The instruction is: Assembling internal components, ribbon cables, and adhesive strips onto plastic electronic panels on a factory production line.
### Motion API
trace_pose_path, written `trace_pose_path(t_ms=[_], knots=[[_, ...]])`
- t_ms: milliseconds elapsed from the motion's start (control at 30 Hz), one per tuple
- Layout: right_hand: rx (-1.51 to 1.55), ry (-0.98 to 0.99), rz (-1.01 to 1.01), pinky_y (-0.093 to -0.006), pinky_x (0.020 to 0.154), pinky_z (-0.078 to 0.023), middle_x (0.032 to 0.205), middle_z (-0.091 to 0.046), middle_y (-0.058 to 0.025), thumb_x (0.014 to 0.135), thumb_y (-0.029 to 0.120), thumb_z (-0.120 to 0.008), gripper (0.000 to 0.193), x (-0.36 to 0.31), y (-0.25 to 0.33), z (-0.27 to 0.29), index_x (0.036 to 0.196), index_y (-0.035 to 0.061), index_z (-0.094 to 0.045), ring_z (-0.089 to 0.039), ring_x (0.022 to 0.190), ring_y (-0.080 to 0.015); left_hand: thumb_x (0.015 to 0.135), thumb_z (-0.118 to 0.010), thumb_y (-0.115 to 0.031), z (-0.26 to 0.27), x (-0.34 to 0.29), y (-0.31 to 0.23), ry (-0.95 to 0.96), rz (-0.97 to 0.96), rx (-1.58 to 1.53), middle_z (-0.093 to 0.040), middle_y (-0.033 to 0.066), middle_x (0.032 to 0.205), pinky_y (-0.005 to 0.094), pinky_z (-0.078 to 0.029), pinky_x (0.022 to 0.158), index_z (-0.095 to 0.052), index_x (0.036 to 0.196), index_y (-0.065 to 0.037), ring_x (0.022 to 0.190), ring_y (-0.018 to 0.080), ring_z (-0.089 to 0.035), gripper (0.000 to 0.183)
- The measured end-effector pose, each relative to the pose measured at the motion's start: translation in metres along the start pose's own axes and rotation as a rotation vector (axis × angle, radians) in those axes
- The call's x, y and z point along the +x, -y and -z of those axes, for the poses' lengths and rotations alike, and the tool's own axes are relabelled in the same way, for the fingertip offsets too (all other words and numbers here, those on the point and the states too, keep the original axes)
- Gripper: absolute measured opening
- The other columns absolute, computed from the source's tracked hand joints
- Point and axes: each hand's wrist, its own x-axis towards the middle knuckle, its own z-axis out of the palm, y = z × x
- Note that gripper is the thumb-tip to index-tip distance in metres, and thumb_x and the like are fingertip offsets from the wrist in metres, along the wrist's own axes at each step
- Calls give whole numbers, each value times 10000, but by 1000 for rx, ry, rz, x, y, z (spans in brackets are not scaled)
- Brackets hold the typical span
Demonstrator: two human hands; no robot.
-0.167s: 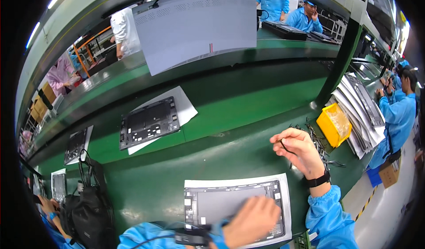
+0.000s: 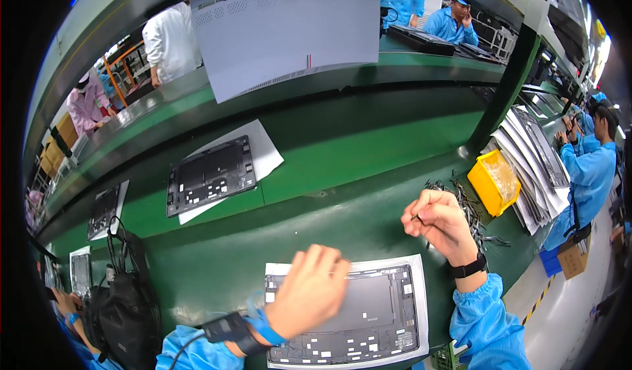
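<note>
My right hand (image 2: 442,222) is raised over the bench beside a pile of thin black strips (image 2: 475,220), fingers pinched on a short, thin dark strip (image 2: 417,218) that looks like a small cable. My left hand (image 2: 309,294) hovers over the upper left part of a dark laptop cover (image 2: 355,307) and is slightly blurred. Its fingertips bend downward out of sight, so whether they hold anything is hidden. The cover lies inner side up on a white sheet (image 2: 421,284), with small white pads along its edges.
A yellow bin (image 2: 495,184) with clear plastic stands at the right, next to stacked white sheets (image 2: 526,202). Further covers (image 2: 214,172) lie on the green bench to the left. A black bag (image 2: 125,304) sits at lower left. Co-workers surround the line.
My left hand has moved left and up across the cover, baring its lower right part. My right hand stays nearly in place, its fingers closed more tightly around the strip.
</note>
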Motion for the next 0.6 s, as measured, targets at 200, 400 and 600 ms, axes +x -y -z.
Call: trace_pose_path(t_ms=[200,400,600], knots=[[-591,47,-207,-245,710,-594,879,-783,-115,881,-52,-777,135,-10,7,-42,1015,-56,-758,-744,786,-131,916,-812,-288,6,-12,36,242,163,-285,-623,128,958,424,-519,796,-626,964,-30,884,331,-608,322],[-770,410,-258,-297,780,-586,939,-784,-114,848,-43,-830,159,-14,-30,-70,1004,-36,-800,-744,867,-176,851,-804,-120,-5,-30,48,-71,99,-381,-632,89,905,413,-499,742,-671,952,-37,842,304,-613,187],[-862,263,-137,-256,690,-566,924,-776,-84,861,-15,-846,93,-19,-48,-93,940,-8,-798,-723,750,-132,754,-704,47,0,-37,52,-152,-26,-393,-650,74,940,389,-470,704,-698,953,-27,863,286,-616,212]])
